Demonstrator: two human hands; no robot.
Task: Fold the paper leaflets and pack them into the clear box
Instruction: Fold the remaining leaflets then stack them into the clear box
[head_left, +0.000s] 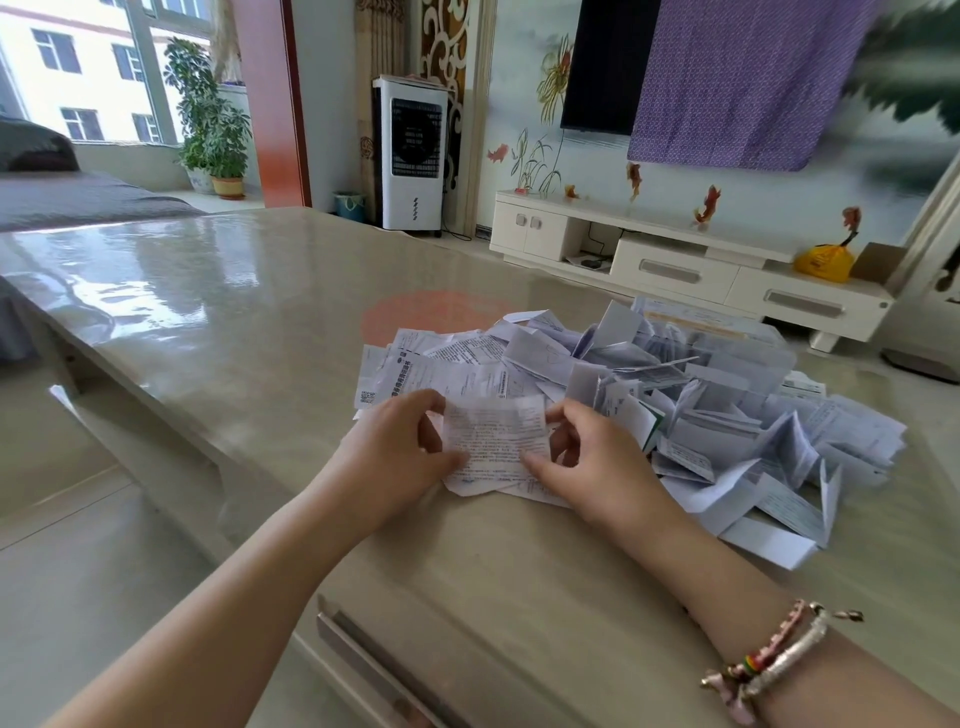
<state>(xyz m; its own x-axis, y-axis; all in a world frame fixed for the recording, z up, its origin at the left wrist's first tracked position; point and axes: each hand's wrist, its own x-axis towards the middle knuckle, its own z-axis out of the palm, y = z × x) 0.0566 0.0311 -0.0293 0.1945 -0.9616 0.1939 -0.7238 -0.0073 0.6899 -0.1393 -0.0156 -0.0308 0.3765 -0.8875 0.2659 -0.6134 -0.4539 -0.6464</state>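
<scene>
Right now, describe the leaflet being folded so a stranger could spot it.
On the beige table, find the pile of white leaflets. At its near left edge, the leaflet is pinched between the left hand and right hand, the only one held.

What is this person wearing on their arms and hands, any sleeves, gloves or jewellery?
No gloves and no sleeves show: both forearms are bare to the picture's edge. The left hand and its wrist carry nothing. Near the right hand, the right wrist wears bracelets: a pale, silvery corded band, a pink braided one with small coloured beads, and a little metal end piece. No rings or watch are visible.
</scene>
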